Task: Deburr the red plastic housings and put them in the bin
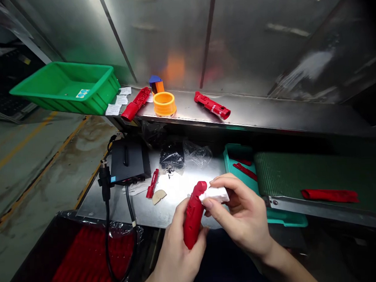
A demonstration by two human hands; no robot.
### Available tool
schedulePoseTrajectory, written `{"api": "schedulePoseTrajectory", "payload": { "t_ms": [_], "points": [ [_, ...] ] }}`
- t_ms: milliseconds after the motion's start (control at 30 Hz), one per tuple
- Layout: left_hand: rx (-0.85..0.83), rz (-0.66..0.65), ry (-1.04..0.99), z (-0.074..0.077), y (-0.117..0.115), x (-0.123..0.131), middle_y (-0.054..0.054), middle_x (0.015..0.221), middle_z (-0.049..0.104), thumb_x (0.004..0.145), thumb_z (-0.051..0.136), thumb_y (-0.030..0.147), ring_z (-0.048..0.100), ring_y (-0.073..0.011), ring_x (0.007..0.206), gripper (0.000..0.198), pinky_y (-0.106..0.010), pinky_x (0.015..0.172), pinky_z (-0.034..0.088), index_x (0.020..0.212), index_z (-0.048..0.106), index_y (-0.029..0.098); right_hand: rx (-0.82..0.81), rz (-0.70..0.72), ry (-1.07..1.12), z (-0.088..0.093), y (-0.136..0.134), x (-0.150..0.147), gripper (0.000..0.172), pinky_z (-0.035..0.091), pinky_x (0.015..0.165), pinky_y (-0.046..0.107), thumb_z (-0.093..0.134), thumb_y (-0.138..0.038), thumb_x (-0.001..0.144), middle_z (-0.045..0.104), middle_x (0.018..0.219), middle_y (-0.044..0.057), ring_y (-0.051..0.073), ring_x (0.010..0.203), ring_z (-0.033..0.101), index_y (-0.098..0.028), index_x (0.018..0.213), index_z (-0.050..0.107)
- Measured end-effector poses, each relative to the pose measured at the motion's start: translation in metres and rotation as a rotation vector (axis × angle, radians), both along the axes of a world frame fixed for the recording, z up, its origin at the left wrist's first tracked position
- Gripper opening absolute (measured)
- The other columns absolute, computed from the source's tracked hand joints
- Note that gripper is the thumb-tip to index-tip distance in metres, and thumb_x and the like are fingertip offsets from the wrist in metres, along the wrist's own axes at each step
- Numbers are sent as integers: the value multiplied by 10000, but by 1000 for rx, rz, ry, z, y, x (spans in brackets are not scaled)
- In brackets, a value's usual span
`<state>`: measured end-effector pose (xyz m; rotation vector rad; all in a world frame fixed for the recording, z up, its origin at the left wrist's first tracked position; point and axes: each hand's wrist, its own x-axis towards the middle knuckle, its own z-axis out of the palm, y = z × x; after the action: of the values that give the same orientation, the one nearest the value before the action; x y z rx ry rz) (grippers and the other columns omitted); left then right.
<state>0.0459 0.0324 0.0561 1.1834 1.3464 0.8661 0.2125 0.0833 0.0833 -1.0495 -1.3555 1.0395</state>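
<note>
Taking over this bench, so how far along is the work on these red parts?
Done, it seems: two red moulded parts lie on the steel shelf. In hand: the left hand grips a red part while the right hand presses a white wad to it. Left: red strips in the teal tray and a red strip on the green mat.

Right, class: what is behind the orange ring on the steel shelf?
Behind the orange ring stands a small orange block with a blue top, in front of the steel wall. The ring covers the block's lower part, so its base cannot be seen.
</note>
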Motion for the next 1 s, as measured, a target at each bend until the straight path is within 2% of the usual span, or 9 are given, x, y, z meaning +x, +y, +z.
{"api": "schedulePoseTrajectory", "payload": {
  "t_ms": [233,400,467,600,700,767,833,933,1000],
  "points": [
    [8,-18,-45,-3,-9,11,-100,1530,605,965,674,276,589,-310,1405,567,-435,1194,472,1507,510,285,353,-130,-312,-3,-1,4,213,555,665,321,633,-58,992,646,900,39,195,783,627,-236,1108,650],
    [-16,44,-60,-12,-12,12,-73,1066,757,959,700,352,754,-260,917,542,-382,893,624,1459,521,240,162,-125,-77,4,-3,16,75,511,540,284,627,-158,1033,596,861,12,158,654,611,-226,1023,657],
    [19,28,-74,-15,-13,11,-91,1131,760,957,712,353,757,-272,972,550,-381,912,622,1463,527,243,158,-49,-76,9,-8,16,83,509,559,273,625,-145,1027,596,870,8,149,667,612,-222,1037,652],
    [90,51,-112,-18,-14,12,-121,1454,664,964,711,331,660,-322,1309,542,-405,1107,544,1479,548,286,381,-41,-262,14,-11,5,165,513,637,286,627,-41,980,619,867,32,167,737,603,-185,1057,648],
    [142,-15,-119,-20,-12,12,-121,1355,707,971,705,284,711,-294,1198,549,-377,1043,580,1490,525,287,456,-121,-262,13,-7,1,184,501,627,293,622,-21,969,626,858,42,177,735,591,-182,1050,660],
    [245,-80,-109,-26,-10,8,-70,1111,746,977,687,222,748,-213,921,525,-303,860,619,1466,513,301,342,-170,-141,12,-3,6,121,499,596,278,652,-86,986,627,844,28,166,702,599,-203,1006,676],
    [410,-120,-83,-34,-7,0,-8,939,709,970,668,142,695,-145,708,559,-239,699,591,1458,475,334,101,-95,91,14,-2,13,36,493,525,246,675,-206,1021,626,765,-3,142,597,594,-226,991,674],
    [733,-189,50,-47,0,-15,-52,972,728,924,669,69,720,-177,707,705,-263,672,601,1531,396,302,-256,224,394,21,-6,22,114,501,465,202,695,-351,1038,616,640,-42,118,481,581,-244,1074,677],
    [903,-217,143,-52,5,-24,-130,1071,750,901,680,88,760,-245,802,754,-324,723,631,1574,383,251,-374,397,431,28,-10,24,169,534,488,198,737,-376,1007,665,764,-15,111,525,616,-246,1111,709]
  ]
}}
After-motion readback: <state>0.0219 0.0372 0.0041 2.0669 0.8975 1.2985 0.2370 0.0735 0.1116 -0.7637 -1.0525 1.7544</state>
